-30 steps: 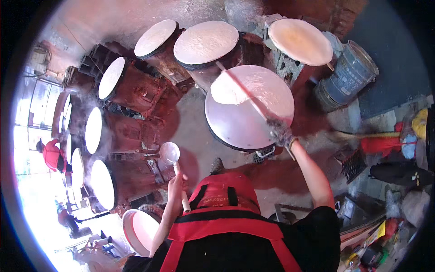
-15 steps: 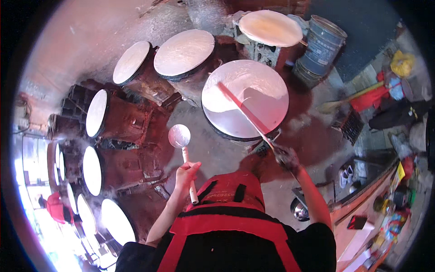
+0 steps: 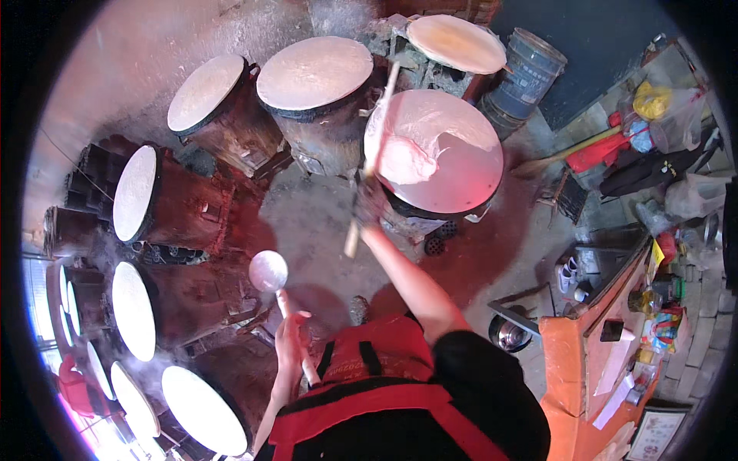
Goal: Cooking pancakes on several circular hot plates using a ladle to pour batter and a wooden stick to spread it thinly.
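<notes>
In my left hand (image 3: 290,339) is a long-handled ladle (image 3: 268,271), its round pale bowl pointing away from me over the floor. Whether the bowl holds anything, I cannot tell. My right hand (image 3: 371,201), dark as if gloved, grips a long flat wooden stick (image 3: 387,104) at the near left rim of a big round griddle (image 3: 470,175). The stick lies along the griddle's left side, its lower end sticking out below my hand. White batter (image 3: 411,159) is heaped in a thick patch left of centre, with a thinner coat behind it. The near right surface looks smooth and pinkish.
Several drum-shaped stoves with white-topped griddles (image 3: 315,73) curve round to my left. Behind stands a round tan-topped disc (image 3: 457,43) beside a blue-grey drum (image 3: 526,73). At right are a broom (image 3: 542,164), a metal pot (image 3: 510,333) and an orange-sided table (image 3: 561,384).
My right hand has moved left, and the stick has swung from lying across the griddle to its left side. The batter now sits in a thicker patch. My left hand and the ladle have shifted left and nearer.
</notes>
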Tool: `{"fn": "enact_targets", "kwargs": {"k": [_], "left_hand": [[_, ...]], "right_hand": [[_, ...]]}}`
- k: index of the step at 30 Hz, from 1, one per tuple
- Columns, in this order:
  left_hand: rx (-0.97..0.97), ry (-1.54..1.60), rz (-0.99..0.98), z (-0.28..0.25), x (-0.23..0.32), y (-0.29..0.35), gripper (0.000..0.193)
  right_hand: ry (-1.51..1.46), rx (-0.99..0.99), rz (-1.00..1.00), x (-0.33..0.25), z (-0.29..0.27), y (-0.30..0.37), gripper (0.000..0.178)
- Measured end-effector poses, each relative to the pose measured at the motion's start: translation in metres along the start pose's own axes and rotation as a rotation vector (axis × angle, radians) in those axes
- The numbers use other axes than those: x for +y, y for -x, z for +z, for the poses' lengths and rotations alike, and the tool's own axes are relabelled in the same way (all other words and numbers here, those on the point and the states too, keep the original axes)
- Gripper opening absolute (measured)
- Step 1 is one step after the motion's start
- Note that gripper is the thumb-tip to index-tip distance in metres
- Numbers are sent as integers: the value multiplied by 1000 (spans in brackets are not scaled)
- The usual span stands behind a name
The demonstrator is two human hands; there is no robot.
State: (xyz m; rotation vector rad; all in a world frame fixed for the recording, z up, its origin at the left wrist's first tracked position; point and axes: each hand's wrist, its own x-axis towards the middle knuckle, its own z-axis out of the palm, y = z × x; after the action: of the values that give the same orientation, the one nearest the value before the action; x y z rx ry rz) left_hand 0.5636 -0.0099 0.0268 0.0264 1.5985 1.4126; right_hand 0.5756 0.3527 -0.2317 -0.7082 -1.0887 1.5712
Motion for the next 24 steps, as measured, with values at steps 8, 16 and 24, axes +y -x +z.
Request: {"fn": "enact_targets", "kwargs": {"k": [8, 16, 24], "left_hand": [[202, -102, 50, -60, -39, 27, 25], [73, -38, -18, -33, -12, 9, 45], [-92, 82, 77, 1, -11, 13, 21]], "right_hand": [[199, 410, -48, -58, 137, 47, 41], [58, 276, 364, -88, -10, 132, 51], [623, 285, -179, -93, -27, 74, 51]]}}
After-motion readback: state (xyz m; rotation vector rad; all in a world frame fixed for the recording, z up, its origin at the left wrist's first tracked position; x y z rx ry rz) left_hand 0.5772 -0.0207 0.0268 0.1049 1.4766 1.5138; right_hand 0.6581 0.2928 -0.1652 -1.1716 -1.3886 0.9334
